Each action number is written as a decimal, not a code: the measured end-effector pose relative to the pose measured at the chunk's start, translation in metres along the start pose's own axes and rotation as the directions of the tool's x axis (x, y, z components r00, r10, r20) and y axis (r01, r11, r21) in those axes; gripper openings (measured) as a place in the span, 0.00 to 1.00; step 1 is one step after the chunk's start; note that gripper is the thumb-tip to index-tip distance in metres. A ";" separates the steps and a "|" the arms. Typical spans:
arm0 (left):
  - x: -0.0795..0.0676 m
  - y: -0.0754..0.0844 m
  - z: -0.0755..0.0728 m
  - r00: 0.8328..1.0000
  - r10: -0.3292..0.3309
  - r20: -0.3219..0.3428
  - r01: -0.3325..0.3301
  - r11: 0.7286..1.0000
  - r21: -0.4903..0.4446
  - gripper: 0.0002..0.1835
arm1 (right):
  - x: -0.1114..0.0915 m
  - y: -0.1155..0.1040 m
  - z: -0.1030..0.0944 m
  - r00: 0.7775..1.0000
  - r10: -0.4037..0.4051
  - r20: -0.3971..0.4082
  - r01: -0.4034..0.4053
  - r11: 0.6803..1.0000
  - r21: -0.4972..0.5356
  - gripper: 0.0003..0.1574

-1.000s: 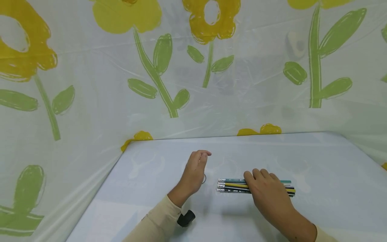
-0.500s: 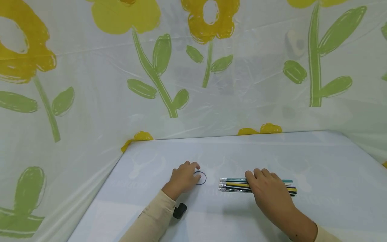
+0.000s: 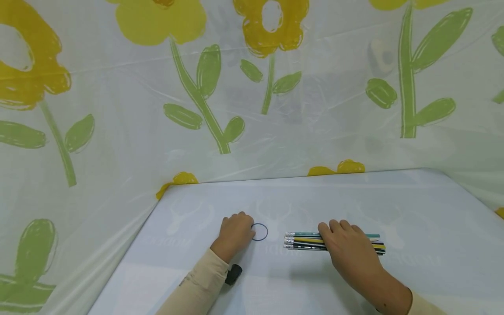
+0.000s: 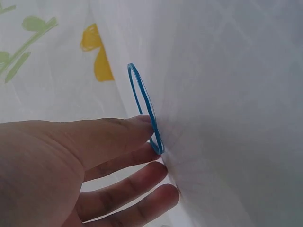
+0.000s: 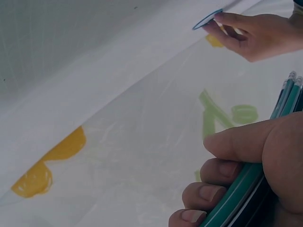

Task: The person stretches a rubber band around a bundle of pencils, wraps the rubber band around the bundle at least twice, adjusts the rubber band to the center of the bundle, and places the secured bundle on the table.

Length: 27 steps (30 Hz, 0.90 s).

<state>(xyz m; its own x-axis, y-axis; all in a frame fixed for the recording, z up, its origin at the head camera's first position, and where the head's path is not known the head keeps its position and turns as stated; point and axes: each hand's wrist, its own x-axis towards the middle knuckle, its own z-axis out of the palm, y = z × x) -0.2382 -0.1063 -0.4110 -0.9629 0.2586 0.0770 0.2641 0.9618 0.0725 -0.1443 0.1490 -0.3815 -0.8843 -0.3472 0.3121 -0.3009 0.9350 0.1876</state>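
A thin blue rubber band forms a loop at the middle of the white table. My left hand has its thumb and index finger pinching the left edge of the loop. Up close in the left wrist view, the band stands up past the thumb tip, while the other fingers are loosely bent at the table. My right hand grips a bundle of pencils round its middle, eraser ends pointing left. Green and dark pencils show between thumb and fingers in the right wrist view; the palm hides the rest.
The white table runs back to a hanging sheet printed with flowers. A small black object sits beside the left sleeve.
My left hand has come down and to the left, and its fingers have closed on the edge of the rubber band. My right hand still holds the pencils in nearly the same place.
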 end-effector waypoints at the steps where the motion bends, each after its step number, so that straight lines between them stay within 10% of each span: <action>1: 0.000 0.000 0.000 1.000 0.006 -0.014 -0.006 1.000 0.006 0.08 | 0.000 0.000 0.000 1.000 0.000 -0.002 0.000 1.000 0.000 0.24; 27: -0.002 0.008 -0.002 0.993 0.041 -0.107 -0.034 0.997 0.071 0.05 | 0.002 0.001 -0.001 1.000 0.004 0.027 -0.004 1.000 0.007 0.25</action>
<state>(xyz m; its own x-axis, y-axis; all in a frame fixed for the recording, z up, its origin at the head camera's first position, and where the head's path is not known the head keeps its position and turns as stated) -0.2340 -0.0991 -0.4082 -0.9397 0.2871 0.1859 0.2921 0.9564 -0.0006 -0.1457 0.1488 -0.3799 -0.8948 -0.3412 0.2878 -0.2995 0.9370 0.1798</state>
